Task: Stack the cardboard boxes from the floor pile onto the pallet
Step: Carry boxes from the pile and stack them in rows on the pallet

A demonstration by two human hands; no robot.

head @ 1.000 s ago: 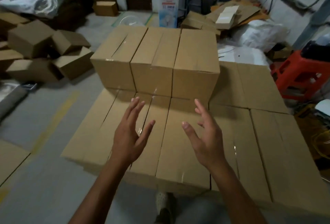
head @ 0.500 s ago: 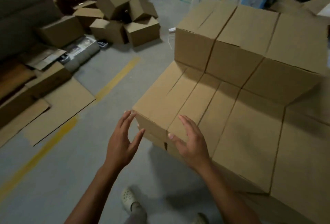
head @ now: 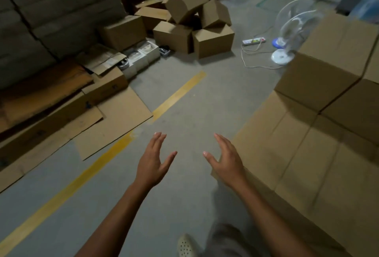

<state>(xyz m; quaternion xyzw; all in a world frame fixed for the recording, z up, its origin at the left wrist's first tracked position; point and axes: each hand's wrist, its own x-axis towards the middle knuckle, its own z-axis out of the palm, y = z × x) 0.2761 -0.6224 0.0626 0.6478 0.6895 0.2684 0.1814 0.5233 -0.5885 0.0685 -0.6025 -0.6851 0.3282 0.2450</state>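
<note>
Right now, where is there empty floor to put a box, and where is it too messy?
Bare floor runs between the yellow line and the stacked boxes, ahead of the open left hand and right hand. Crowded: the floor pile, the flat cardboard at left, and the fan with its power strip.

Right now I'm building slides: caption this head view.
Empty left hand and right hand held open, box pile ahead on the floor, stacked boxes at right.

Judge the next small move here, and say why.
Probably step across the yellow line toward the floor pile and reach for its nearest box. The left hand and right hand are open and empty, the stacked boxes lie to the right, and the pile sits well ahead.
</note>
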